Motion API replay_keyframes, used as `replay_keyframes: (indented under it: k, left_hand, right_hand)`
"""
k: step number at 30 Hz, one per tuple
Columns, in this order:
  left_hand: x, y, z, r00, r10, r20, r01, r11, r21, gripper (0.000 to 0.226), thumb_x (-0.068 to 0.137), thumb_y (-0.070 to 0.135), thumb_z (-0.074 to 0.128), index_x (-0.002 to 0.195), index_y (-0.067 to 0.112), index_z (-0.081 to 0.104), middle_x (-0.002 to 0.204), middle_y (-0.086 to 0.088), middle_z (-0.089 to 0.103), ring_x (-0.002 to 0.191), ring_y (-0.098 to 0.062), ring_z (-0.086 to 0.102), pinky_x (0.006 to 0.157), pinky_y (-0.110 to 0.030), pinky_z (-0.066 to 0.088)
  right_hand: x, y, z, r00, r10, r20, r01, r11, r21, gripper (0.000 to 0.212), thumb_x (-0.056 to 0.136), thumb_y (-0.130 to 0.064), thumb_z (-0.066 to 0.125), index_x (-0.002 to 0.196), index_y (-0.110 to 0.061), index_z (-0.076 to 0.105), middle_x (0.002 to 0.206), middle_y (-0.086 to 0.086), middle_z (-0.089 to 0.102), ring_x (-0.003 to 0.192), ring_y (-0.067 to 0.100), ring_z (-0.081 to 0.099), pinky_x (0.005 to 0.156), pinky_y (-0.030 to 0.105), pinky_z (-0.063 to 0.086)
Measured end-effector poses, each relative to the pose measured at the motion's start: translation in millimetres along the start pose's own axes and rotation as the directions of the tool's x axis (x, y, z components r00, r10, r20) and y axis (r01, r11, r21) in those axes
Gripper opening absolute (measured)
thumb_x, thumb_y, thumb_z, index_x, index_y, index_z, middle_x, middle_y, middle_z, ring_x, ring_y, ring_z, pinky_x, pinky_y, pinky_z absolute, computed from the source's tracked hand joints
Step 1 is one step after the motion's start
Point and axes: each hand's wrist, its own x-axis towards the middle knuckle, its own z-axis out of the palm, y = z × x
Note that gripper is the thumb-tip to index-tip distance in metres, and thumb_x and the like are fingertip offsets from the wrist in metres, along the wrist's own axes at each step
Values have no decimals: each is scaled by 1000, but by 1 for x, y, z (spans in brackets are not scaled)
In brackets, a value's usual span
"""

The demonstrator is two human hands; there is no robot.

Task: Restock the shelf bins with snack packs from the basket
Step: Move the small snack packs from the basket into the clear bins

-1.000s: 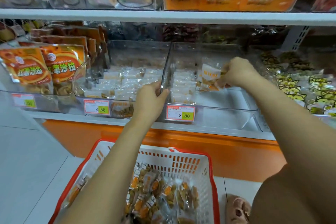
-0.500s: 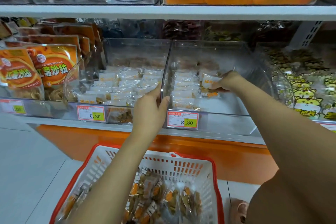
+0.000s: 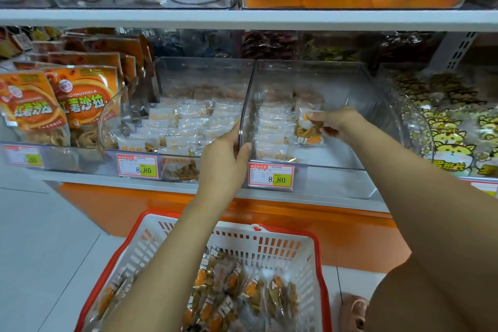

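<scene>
Two clear shelf bins stand side by side on the middle shelf. The left bin (image 3: 204, 73) is nearly full of small white-and-orange snack packs. The right bin (image 3: 358, 81) holds packs only on its left side. My left hand (image 3: 223, 162) grips the clear wall where the two bins meet. My right hand (image 3: 334, 122) is inside the right bin, fingers pinched on a snack pack (image 3: 305, 120) just above another pack lying there. A red and white basket (image 3: 269, 240) on the floor below holds several more packs.
Orange pouches (image 3: 80, 100) fill the bin to the left and yellow cartoon-cat packs (image 3: 452, 140) the bin to the right. Price tags (image 3: 270, 178) reading 8.80 hang on the bin fronts. An upper shelf (image 3: 242, 19) overhangs. A slipper (image 3: 354, 312) shows by the basket.
My right hand has moved deeper and lower into the right bin with the pack. My left hand has kept its grip on the bin wall. The view has shifted slightly.
</scene>
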Motion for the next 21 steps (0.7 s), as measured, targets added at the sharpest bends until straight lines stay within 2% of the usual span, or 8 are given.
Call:
replay_keyframes:
  k: [3, 6, 10, 14, 18, 21]
  left_hand:
    - [0, 0, 0, 1000, 3, -6, -3, 1000, -3, 29, 96, 21, 52, 124, 16, 60, 92, -2, 70, 86, -18, 64, 76, -37, 54]
    - [-1, 1, 1, 1000, 2, -8, -2, 1000, -3, 27, 97, 20, 52, 122, 16, 61, 92, -2, 70, 86, -18, 64, 76, -36, 54]
    - [0, 0, 1, 1000, 1, -6, -1, 1000, 9, 24, 96, 20, 52, 118, 16, 62, 94, -2, 70, 87, -18, 64, 76, -34, 53]
    - [0, -2, 0, 1000, 11, -5, -11, 1000, 13, 22, 96, 19, 53, 115, 15, 63, 93, -4, 70, 85, -19, 63, 74, -33, 52]
    - [0, -2, 0, 1000, 20, 2, -20, 999, 29, 22, 97, 21, 52, 116, 15, 61, 91, -4, 69, 84, -18, 62, 71, -32, 51]
    - [0, -2, 0, 1000, 23, 2, -23, 999, 38, 22, 97, 20, 52, 116, 15, 61, 91, -3, 69, 84, -18, 62, 71, -32, 51]
  right_hand:
    - [-4, 0, 5, 999, 3, 45, -4, 1000, 15, 26, 84, -20, 72, 68, -9, 55, 65, 4, 54, 52, 12, 44, 35, 14, 39]
    - [-7, 0, 7, 993, -11, 117, 17, 999, -50, 30, 91, -29, 64, 67, -13, 55, 62, 0, 50, 53, 11, 46, 44, 17, 40]
    - [-5, 3, 3, 978, -42, 204, 47, 999, -20, 30, 97, -28, 53, 71, -15, 58, 54, -2, 55, 56, 12, 47, 52, 18, 39]
    - [-5, 2, -7, 961, -17, 276, 31, 998, -48, 23, 99, -29, 49, 89, -16, 66, 82, 2, 70, 73, 11, 65, 66, 21, 52]
    - [-7, 1, -9, 940, -28, 340, 54, 996, -66, 20, 99, -26, 48, 98, -16, 66, 95, 5, 70, 88, 17, 66, 88, 30, 51]
    - [-11, 0, -8, 933, -52, 355, 83, 994, -72, 17, 99, -21, 49, 106, -14, 63, 95, 6, 68, 87, 19, 64, 83, 29, 52]
